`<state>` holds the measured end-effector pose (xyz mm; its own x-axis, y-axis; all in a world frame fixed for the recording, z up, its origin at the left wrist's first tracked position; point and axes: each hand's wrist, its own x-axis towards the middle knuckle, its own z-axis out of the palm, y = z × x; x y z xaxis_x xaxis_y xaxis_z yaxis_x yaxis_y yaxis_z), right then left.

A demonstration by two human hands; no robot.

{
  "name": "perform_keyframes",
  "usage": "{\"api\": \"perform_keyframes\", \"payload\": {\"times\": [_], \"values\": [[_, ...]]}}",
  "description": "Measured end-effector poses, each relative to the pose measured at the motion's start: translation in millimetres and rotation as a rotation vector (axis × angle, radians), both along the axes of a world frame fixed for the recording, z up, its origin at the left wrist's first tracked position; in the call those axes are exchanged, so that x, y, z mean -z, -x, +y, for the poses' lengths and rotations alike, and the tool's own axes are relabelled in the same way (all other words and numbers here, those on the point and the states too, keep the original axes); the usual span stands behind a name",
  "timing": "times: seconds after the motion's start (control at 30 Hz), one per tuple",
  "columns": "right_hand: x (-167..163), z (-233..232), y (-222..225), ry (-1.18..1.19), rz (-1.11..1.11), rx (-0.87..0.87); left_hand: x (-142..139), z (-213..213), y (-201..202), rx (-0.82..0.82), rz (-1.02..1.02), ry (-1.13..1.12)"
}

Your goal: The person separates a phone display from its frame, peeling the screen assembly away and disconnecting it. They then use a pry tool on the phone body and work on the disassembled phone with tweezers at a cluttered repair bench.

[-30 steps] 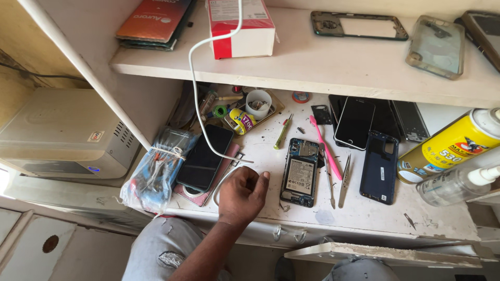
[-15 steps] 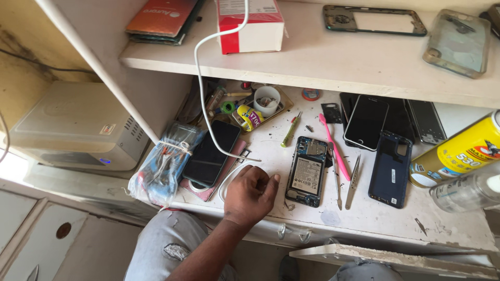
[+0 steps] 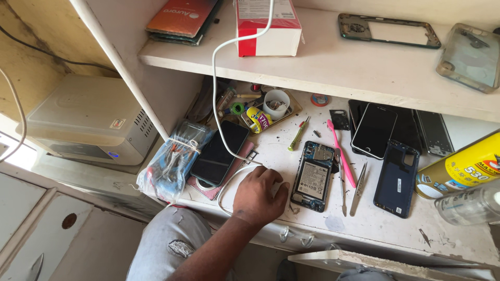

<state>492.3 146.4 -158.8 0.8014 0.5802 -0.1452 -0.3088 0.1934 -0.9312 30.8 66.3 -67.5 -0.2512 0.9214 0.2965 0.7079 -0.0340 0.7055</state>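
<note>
My left hand (image 3: 259,195) rests on the white workbench (image 3: 385,229), fingers curled, knuckles up, with nothing visible in it. It lies just left of an opened phone (image 3: 312,177) with its back off and its battery showing. A white cable (image 3: 216,99) hangs from above and loops under my hand. Left of my hand a black phone (image 3: 219,153) lies face up on a pinkish case. My right hand is out of view.
Right of the opened phone lie a pink pry tool (image 3: 341,153), tweezers (image 3: 358,190), a blue back cover (image 3: 397,179) and another black phone (image 3: 374,130). A yellow spray can (image 3: 461,166) stands at the right. The shelf above (image 3: 364,73) holds a red-and-white box (image 3: 268,26).
The view has drifted slightly. My left hand stays beside the opened phone, its fingers curled in more than before.
</note>
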Motion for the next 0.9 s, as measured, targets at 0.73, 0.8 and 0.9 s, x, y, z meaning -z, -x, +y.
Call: {"api": "perform_keyframes", "payload": {"times": [0.73,0.8,0.9], "values": [[-96,-27,293,0.517,-1.053,-0.763,2,4,-3,0.246,0.284,-0.078],[-89,-22,292,0.534,-1.018,-0.738,2,2,-3,0.247,0.287,-0.073],[-74,-8,288,0.439,-0.729,-0.740,0,3,-4,0.236,0.264,-0.056]]}}
